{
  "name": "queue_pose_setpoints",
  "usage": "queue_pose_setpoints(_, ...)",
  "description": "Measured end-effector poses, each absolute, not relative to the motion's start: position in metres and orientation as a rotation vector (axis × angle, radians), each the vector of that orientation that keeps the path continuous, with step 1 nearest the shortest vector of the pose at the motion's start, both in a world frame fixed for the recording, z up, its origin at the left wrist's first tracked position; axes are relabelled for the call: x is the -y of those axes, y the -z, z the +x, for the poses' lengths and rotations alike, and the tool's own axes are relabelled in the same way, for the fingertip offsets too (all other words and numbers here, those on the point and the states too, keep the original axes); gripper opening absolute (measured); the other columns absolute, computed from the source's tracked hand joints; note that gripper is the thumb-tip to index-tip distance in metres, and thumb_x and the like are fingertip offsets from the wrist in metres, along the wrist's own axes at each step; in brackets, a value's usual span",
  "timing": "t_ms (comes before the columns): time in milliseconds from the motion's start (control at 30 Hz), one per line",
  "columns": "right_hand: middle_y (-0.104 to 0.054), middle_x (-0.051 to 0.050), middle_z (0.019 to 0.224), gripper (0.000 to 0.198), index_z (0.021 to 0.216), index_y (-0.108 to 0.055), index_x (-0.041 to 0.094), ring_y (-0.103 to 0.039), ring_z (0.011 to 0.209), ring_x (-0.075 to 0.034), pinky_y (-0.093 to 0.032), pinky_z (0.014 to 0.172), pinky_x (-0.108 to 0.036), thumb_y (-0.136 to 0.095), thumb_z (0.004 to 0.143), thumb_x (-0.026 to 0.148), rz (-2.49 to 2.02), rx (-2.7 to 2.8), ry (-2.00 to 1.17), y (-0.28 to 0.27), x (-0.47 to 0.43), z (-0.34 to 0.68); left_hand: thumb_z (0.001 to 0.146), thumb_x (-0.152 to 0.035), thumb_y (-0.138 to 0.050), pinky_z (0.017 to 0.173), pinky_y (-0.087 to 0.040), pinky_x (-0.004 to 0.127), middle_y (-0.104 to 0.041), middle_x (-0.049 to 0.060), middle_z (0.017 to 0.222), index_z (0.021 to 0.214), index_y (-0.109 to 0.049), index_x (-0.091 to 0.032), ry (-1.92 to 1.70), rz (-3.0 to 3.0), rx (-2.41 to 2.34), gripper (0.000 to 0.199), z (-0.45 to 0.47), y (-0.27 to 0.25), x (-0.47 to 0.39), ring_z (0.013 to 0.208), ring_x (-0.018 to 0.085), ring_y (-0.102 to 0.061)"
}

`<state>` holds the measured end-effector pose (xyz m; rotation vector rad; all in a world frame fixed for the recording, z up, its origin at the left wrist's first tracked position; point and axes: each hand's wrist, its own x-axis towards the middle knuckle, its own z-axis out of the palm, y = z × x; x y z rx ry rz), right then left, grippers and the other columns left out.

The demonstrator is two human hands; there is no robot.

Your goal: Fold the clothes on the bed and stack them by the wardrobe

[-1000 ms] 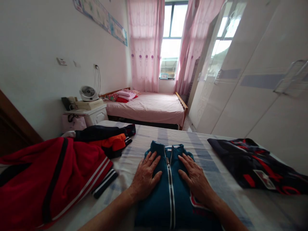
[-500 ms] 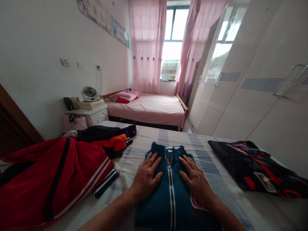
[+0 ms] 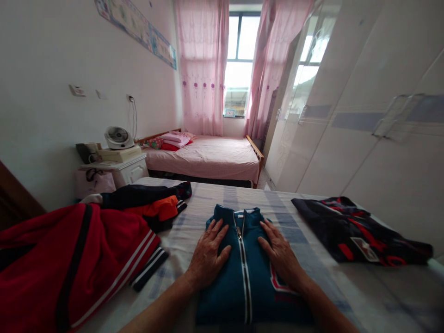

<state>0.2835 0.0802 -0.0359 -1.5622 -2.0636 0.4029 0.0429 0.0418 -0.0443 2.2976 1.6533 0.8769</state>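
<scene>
A teal zip-up jacket lies folded on the striped bedsheet, collar pointing away from me. Its zipper with white edging runs down the middle, the pull near the collar. My left hand rests flat on the jacket's left upper part, fingers spread. On the right upper part lies my right hand, also flat with fingers apart. A red and white badge shows partly beside my right wrist. The jacket's sleeves are mostly hidden.
To the left lies a red garment with white stripes, near an orange and black garment. A folded dark jacket with red trim is at the right. Beyond stand a pink bed, a nightstand with a fan, and white wardrobes.
The view has turned slightly to the right. My right hand has shifted a little outward on the jacket, showing more of the badge; my left hand stays in place.
</scene>
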Motion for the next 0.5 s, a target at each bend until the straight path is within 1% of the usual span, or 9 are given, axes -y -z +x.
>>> queue_pose_setpoints(100,-0.034,-0.015,0.147,0.066,0.139,-0.037,0.008,-0.028,0.136,-0.023,-0.019,0.113,-0.041,-0.036,0.086,0.048,-1.664,1.88,-0.567,0.031,-0.079,0.289,0.091,-0.041,-0.039,0.113,-0.024,0.046,-0.028,0.004,0.151,0.14,-0.035,-0.023,-0.901,2.304,-1.636,0.053,0.042,0.047,-0.044,0.141,0.023,-0.017)
queue_pose_setpoints(167,-0.038,-0.016,0.144,0.068,0.136,-0.041,0.008,-0.031,0.135,-0.025,-0.022,0.112,-0.04,-0.045,0.081,0.048,-1.672,1.785,-0.715,0.022,-0.076,0.297,0.091,-0.04,-0.04,0.113,-0.025,0.047,-0.029,0.005,0.151,0.14,-0.036,-0.023,-0.917,2.308,-1.623,0.052,0.043,0.046,-0.045,0.141,0.023,-0.018)
queue_pose_setpoints(233,-0.044,-0.014,0.14,0.066,0.132,-0.046,0.013,-0.04,0.129,-0.027,-0.033,0.107,-0.042,-0.054,0.077,0.048,-1.643,1.671,-0.938,0.011,-0.072,0.308,0.09,-0.039,-0.041,0.112,-0.025,0.047,-0.031,0.006,0.15,0.139,-0.038,-0.022,-0.938,2.311,-1.612,0.052,0.043,0.045,-0.044,0.14,0.024,-0.02)
queue_pose_setpoints(267,-0.049,-0.013,0.136,0.063,0.129,-0.048,0.016,-0.047,0.124,-0.027,-0.04,0.101,-0.041,-0.057,0.075,0.048,-1.625,1.589,-1.069,0.005,-0.069,0.313,0.09,-0.039,-0.041,0.112,-0.026,0.048,-0.031,0.006,0.15,0.139,-0.038,-0.022,-0.945,2.312,-1.607,0.051,0.043,0.044,-0.044,0.14,0.025,-0.02)
queue_pose_setpoints(300,-0.054,-0.012,0.131,0.059,0.125,-0.052,0.017,-0.054,0.117,-0.026,-0.046,0.093,-0.039,-0.06,0.075,0.047,-1.598,1.495,-1.231,-0.001,-0.067,0.317,0.09,-0.038,-0.041,0.112,-0.026,0.048,-0.031,0.007,0.15,0.139,-0.039,-0.021,-0.946,2.313,-1.603,0.051,0.043,0.043,-0.044,0.14,0.025,-0.021)
queue_pose_setpoints(367,-0.066,-0.011,0.113,0.046,0.112,-0.059,0.016,-0.065,0.098,-0.023,-0.053,0.08,-0.034,-0.064,0.075,0.044,-1.525,1.322,-1.548,-0.008,-0.064,0.323,0.09,-0.038,-0.041,0.112,-0.027,0.049,-0.032,0.008,0.149,0.138,-0.039,-0.02,-0.941,2.311,-1.596,0.051,0.043,0.043,-0.043,0.14,0.025,-0.021)
queue_pose_setpoints(433,-0.071,-0.008,0.091,0.033,0.095,-0.063,0.013,-0.068,0.078,-0.018,-0.054,0.073,-0.03,-0.064,0.077,0.041,-1.429,1.189,-1.792,-0.01,-0.063,0.324,0.09,-0.038,-0.041,0.112,-0.027,0.049,-0.032,0.008,0.149,0.138,-0.039,-0.02,-0.948,2.315,-1.582,0.051,0.042,0.044,-0.044,0.14,0.025,-0.021)
queue_pose_setpoints(500,-0.071,-0.005,0.075,0.029,0.085,-0.063,0.012,-0.068,0.065,-0.015,-0.055,0.07,-0.029,-0.064,0.079,0.04,-1.379,1.014,-1.966,-0.01,-0.064,0.319,0.091,-0.038,-0.041,0.112,-0.027,0.049,-0.033,0.007,0.149,0.138,-0.04,-0.021,-0.973,2.32,-1.566,0.05,0.041,0.046,-0.044,0.14,0.025,-0.021)
